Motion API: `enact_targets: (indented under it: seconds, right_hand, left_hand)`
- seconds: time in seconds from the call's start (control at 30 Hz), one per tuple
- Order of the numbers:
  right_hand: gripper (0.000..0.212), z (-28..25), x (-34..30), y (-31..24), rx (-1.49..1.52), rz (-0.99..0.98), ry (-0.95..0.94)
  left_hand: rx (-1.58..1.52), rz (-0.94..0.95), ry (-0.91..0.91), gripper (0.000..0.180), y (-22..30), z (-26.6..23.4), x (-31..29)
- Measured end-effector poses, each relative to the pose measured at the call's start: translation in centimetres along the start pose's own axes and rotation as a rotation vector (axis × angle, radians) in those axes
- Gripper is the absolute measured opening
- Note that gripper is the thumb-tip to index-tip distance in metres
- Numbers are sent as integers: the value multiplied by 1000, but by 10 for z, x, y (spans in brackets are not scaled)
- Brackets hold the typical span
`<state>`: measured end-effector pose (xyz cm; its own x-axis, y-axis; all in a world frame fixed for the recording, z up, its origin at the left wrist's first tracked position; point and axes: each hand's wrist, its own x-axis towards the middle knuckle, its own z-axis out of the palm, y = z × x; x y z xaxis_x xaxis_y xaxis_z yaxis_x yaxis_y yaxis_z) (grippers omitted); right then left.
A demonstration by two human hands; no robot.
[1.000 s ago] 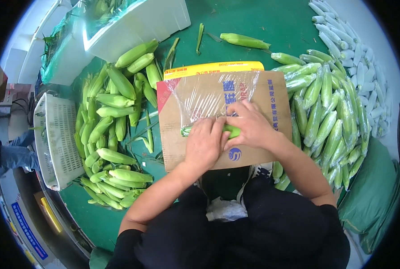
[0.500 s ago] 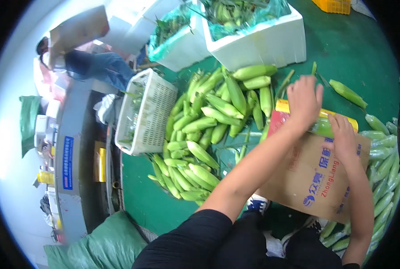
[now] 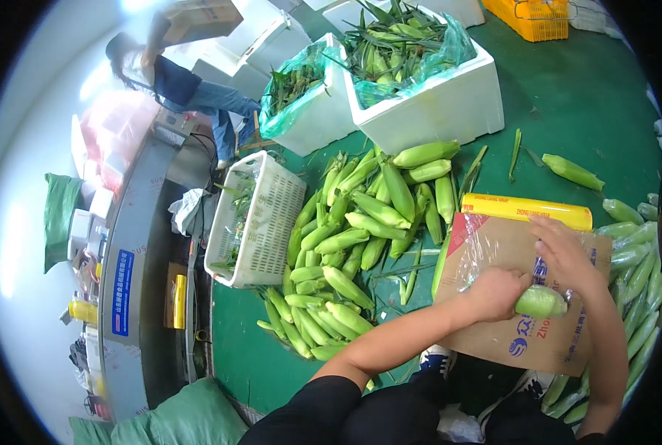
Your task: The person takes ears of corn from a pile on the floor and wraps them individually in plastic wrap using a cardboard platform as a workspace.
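An ear of corn (image 3: 541, 302), light green with a glossy surface, lies on a cardboard sheet (image 3: 494, 337) in front of me. My left hand (image 3: 496, 292) is closed over its left end, and the curled fingers hide that part. Clear plastic film (image 3: 473, 256) shows wrinkled on the cardboard beside this hand. My right hand (image 3: 566, 254) is open just beyond the corn, fingers stretched toward the upper left over the cardboard. A yellow roll of film (image 3: 528, 211) lies across the cardboard's far edge.
Unwrapped corn (image 3: 346, 237) is heaped to the left, beside a white basket (image 3: 268, 222). Film-wrapped ears (image 3: 635, 297) line the right side. Foam boxes (image 3: 435, 100) with green husks stand at the back, near a yellow crate (image 3: 531, 18). Far left, a person (image 3: 175, 81) carries a cardboard box.
My left hand has drawn back toward me from the roll and now grips the corn, which has come nearer too. The view has shifted slightly; the person at the far left has moved right.
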<state>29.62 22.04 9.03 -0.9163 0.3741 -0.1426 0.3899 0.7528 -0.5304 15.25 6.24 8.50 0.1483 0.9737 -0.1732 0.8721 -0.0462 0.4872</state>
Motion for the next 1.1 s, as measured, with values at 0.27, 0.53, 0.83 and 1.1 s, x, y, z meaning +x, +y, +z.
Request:
enact_targets:
  seconds: [0.27, 0.53, 0.83, 1.1]
  right_hand:
    - [55, 50, 20, 6, -316, -347, 55]
    - [57, 59, 21, 17, -253, -428, 87]
    - [103, 157, -126, -45, 1559, -40, -326]
    - [56, 128, -123, -44, 1814, -12, -697]
  left_hand:
    - [-233, 39, -388, 53, -3, -13, 2]
    - [-295, 529, -1228, 58, 31, 74, -81]
    - [-884, 270, 40, 90, 17, 11, -80]
    - [-1587, 468, 319, 60, 5, -22, -76]
